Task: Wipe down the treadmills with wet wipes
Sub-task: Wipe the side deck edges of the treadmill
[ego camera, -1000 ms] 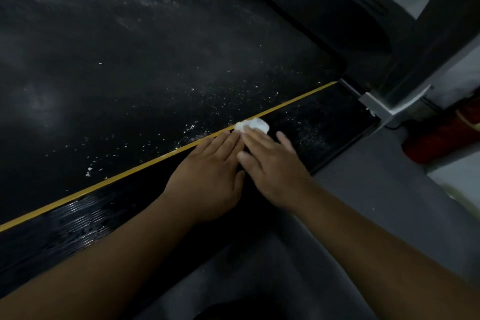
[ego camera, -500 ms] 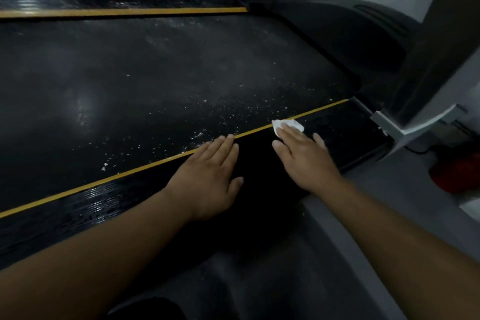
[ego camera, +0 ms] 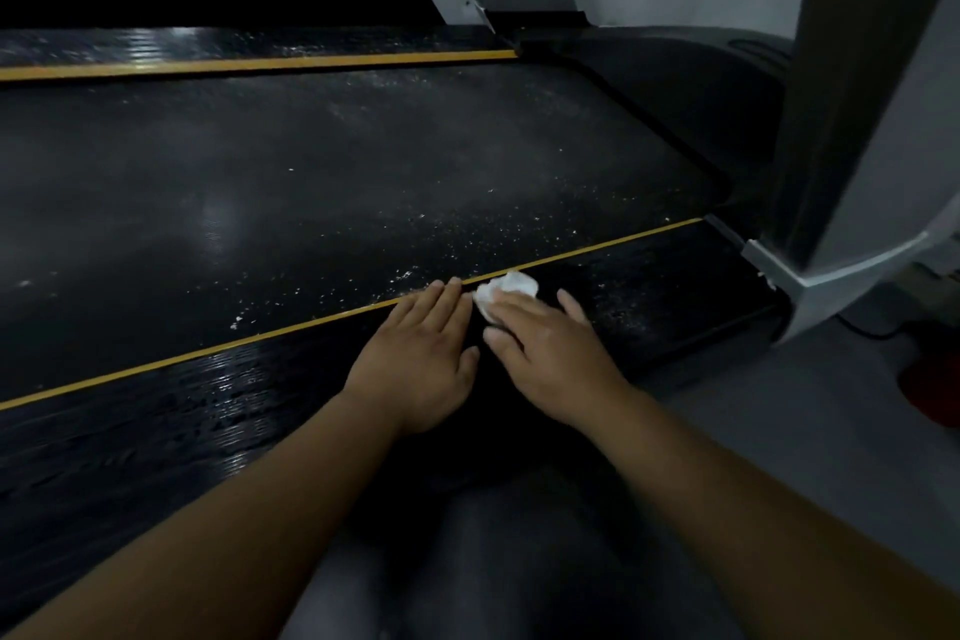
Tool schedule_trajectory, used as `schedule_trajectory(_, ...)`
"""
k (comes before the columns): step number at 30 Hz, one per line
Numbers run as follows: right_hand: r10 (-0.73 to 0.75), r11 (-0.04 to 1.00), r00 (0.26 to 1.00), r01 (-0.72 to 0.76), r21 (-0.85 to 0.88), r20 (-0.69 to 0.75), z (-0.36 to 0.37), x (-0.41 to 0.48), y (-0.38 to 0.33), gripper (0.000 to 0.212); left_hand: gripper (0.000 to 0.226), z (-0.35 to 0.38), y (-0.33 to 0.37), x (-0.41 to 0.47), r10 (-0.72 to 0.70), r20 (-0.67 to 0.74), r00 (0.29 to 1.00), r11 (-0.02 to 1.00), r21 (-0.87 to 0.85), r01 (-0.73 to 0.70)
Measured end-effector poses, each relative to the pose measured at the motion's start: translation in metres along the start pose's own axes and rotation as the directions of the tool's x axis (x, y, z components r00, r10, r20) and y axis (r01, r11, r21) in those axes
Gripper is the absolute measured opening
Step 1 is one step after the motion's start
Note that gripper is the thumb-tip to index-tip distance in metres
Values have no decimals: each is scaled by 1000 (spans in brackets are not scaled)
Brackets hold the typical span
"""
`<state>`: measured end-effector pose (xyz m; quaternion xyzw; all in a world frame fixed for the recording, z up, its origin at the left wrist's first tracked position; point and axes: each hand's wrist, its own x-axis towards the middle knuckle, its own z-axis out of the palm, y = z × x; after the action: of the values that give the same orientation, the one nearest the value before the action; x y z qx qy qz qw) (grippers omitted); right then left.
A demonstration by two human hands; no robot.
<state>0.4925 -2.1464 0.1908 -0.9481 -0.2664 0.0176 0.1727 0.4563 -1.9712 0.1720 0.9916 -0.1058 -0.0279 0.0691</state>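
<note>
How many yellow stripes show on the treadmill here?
2. Far yellow stripe along the upper rail; near yellow stripe running diagonally, passing the wipe. More may lie outside view.

The wide black belt [ego camera: 311, 182] across the left and middle of the frame lies flat and open. The near side rail [ego camera: 156, 421], running from lower left toward centre right, gives free passage up to the left hand [ego camera: 421, 353], which lies flat on it just beside the right hand [ego camera: 550, 353] pressing the wipe [ego camera: 506, 288]. Further right the rail ends at the grey foot [ego camera: 810, 276] of a thick upright post [ego camera: 857, 94], and the dark motor hood [ego camera: 675, 83] closes the belt's upper right end. The grey floor [ego camera: 779, 431] at lower right is open as far as a red object [ego camera: 930, 390] at the frame's right edge.
</note>
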Motion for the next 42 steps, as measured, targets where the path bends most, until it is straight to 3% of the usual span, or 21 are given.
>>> schedule_trajectory(4, -36, 994, 979, 55, 89, -199, 1, -16, 18, 29, 98, -1, 5, -6, -29, -14, 999, 999, -24, 29)
schedule_trajectory(6, 4, 997, 975, 14, 82, -221, -1, -13, 26, 35, 98, -1, 6, -8, -37, -25, 999, 999, -32, 37)
schedule_trajectory(13, 135, 991, 954, -130, 36, -266, 5, 2, 5, 24, 94, 1, 8, -9, -49, -49, 998, 999, -25, 48)
schedule_trajectory(15, -10, 1000, 974, 3, -31, -227, 22, -16, -14, 29, 94, 2, 8, -9, -42, -55, 998, 999, -24, 41)
schedule_trajectory(17, -119, 990, 985, 109, -88, -122, 30, -46, -15, 50, 93, 2, 7, -10, -41, -61, 997, 999, -38, 39)
schedule_trajectory(19, -65, 990, 992, 50, -133, -109, 24, -57, 13, 62, 92, 1, 7, -11, -34, -61, 998, 999, -37, 32)
schedule_trajectory(22, 164, 970, 978, -184, -157, -130, 7, -36, 43, 78, 91, -1, 8, -12, -32, -61, 998, 999, -20, 31)
schedule_trajectory(24, 157, 974, 978, -176, -142, -137, 11, -29, 24, 75, 92, -1, 10, -13, -25, -69, 997, 1000, -9, 25)
schedule_trajectory(28, -80, 985, 994, 67, -158, -74, 29, -72, 9, 66, 92, -1, 11, -13, -24, -65, 998, 999, -23, 23)
schedule_trajectory(31, 32, 976, 982, -71, -204, -187, 16, -67, 41, 66, 90, -1, 11, -12, -28, -70, 997, 999, -20, 27)
schedule_trajectory(33, 131, 969, 973, -166, -185, -188, 12, -51, 35, 69, 91, -1, 11, -12, -35, -61, 998, 999, -10, 35)
schedule_trajectory(38, -86, 991, 989, 72, -114, -123, 33, -74, 0, 65, 94, 2, 16, -8, -70, -42, 997, 998, -14, 69)
schedule_trajectory(42, 58, 982, 984, -87, -170, -169, 13, -65, 41, 62, 92, 5, 23, -5, -92, -59, 994, 995, -33, 90)
